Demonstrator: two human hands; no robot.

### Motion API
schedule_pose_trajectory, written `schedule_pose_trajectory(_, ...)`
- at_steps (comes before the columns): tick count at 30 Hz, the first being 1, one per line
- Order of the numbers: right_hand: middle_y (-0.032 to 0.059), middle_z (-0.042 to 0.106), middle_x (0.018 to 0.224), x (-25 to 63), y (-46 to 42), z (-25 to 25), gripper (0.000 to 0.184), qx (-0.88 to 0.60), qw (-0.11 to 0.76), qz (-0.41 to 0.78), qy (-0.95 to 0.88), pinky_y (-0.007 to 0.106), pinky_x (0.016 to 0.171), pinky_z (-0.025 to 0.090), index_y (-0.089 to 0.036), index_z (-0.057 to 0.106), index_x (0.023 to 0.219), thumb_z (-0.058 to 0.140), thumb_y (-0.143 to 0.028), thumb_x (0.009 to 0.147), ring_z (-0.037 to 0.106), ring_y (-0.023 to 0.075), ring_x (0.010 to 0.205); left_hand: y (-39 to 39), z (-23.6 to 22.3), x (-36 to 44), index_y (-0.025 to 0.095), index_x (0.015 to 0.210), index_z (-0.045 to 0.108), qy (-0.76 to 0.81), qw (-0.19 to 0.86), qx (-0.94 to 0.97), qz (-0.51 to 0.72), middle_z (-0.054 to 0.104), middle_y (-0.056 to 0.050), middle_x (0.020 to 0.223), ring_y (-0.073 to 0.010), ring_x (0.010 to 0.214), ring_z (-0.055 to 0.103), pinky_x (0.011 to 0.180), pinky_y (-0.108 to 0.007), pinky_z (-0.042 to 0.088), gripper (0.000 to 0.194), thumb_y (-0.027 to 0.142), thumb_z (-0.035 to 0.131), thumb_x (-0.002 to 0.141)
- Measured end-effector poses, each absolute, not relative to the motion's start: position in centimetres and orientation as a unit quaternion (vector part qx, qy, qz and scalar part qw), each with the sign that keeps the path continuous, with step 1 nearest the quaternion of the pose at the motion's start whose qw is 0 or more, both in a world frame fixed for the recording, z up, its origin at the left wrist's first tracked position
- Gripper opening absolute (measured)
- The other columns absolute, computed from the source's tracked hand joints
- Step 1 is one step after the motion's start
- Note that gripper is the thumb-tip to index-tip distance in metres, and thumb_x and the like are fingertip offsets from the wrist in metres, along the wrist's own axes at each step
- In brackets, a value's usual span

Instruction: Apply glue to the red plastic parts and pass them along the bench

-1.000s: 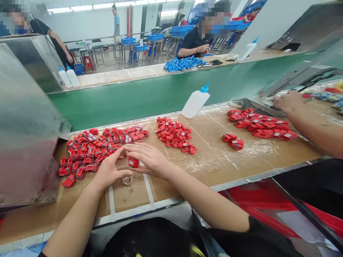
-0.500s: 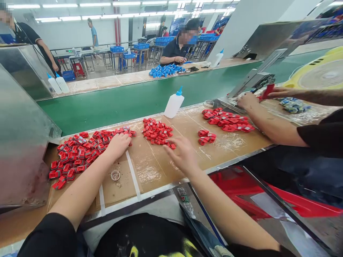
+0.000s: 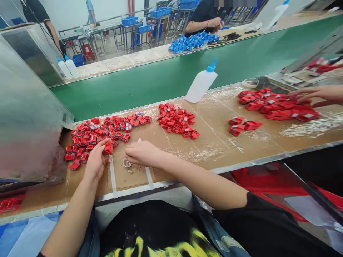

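Red plastic block [image 3: 108, 147] is up off the pile now, pinched in the fingers of the left hand [image 3: 94, 161] at about 8 o'clock from the middle of the view. Half a second ago both hands were spread out over the piles. Now they've pulled in close together, so that block is in hand instead of lying loose at the edge of the big red heap [image 3: 96, 134]. The right hand [image 3: 142, 153] has come in just beside it, its fingers pressed together and stretched out, nothing visible in them. They hover over a small round dish [image 3: 127, 163] that sits between two white tape strips [image 3: 113, 176] on the cardboard-topped table [image 3: 222, 151]. Out at 3 o'clock, a co-worker's hand [image 3: 312, 93] has its fingers spread over a separate pile of larger red blocks [image 3: 278, 107].
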State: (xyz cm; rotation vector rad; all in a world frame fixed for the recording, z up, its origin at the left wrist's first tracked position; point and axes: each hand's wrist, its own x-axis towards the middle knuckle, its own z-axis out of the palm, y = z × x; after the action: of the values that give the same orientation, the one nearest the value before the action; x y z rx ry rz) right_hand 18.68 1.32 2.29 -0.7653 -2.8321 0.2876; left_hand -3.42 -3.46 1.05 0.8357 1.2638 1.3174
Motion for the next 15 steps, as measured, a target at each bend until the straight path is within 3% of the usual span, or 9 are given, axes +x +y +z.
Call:
schedule_pose_trajectory(2,0.0052,0.068,0.074,18.6,1.4,2.4,0.026,-0.249,0.089,0.132,-0.955,0.029,0.059,0.023,-0.017,0.062,0.074,0.056,-0.028,0.096,0.054,0.0142,0.064,-3.8,0.5,-3.1,0.014,0.122,0.069,0.518,0.577,0.335,0.536,0.071,-0.012,0.117,-0.0126,0.071,0.058,0.046,-0.02,0.041,0.044,0.039,0.062,0.087)
schedule_pose_trajectory(4,0.0003,0.059,0.063,18.7,1.7,2.2,0.028,-0.254,0.109,0.197,-0.941,0.028,0.058,0.022,-0.018,0.057,0.065,0.059,-0.027,0.092,0.045,0.0115,0.058,-3.8,0.1,-2.8,0.014,0.13,0.065,0.52,0.584,0.366,0.505,0.07,-0.014,0.125,-0.0142,0.079,0.062,0.054,-0.022,0.048,0.05,0.041,0.065,0.087)
schedule_pose_trajectory(7,-0.0049,0.039,0.053,18.7,2.4,1.2,0.038,-0.289,0.201,0.324,-0.878,0.026,0.057,0.022,-0.018,0.042,0.056,0.056,-0.028,0.09,0.033,0.0089,0.054,-3.5,-0.5,-2.9,0.019,0.141,0.058,0.544,0.507,0.487,0.458,0.069,-0.012,0.131,-0.0201,0.099,0.068,0.08,-0.03,0.057,0.065,0.038,0.077,0.081)
schedule_pose_trajectory(9,-0.0056,0.031,0.054,18.7,2.9,0.4,0.042,-0.342,0.295,0.394,-0.8,0.025,0.056,0.022,-0.02,0.036,0.056,0.053,-0.035,0.091,0.03,0.0084,0.055,-3.3,-1.2,-3.2,0.02,0.14,0.058,0.566,0.441,0.552,0.425,0.072,-0.01,0.123,-0.0228,0.099,0.07,0.089,-0.036,0.056,0.066,0.038,0.079,0.08)
schedule_pose_trajectory(12,-0.0051,0.033,0.059,18.1,3.4,-0.4,0.047,-0.395,0.401,0.429,-0.707,0.025,0.056,0.025,-0.02,0.04,0.059,0.053,-0.048,0.094,0.031,0.0089,0.057,-3.2,-2.1,-3.5,0.021,0.131,0.063,0.588,0.371,0.604,0.388,0.075,-0.008,0.11,-0.0239,0.089,0.071,0.084,-0.039,0.057,0.056,0.04,0.079,0.08)
schedule_pose_trajectory(15,-0.0048,0.038,0.061,17.3,3.6,-1.1,0.048,-0.38,0.405,0.427,-0.713,0.025,0.058,0.027,-0.018,0.046,0.063,0.055,-0.053,0.096,0.034,0.0094,0.059,-3.0,-2.7,-3.6,0.023,0.127,0.066,0.587,0.317,0.646,0.371,0.072,-0.008,0.12,-0.0227,0.087,0.069,0.081,-0.037,0.057,0.049,0.036,0.078,0.081)
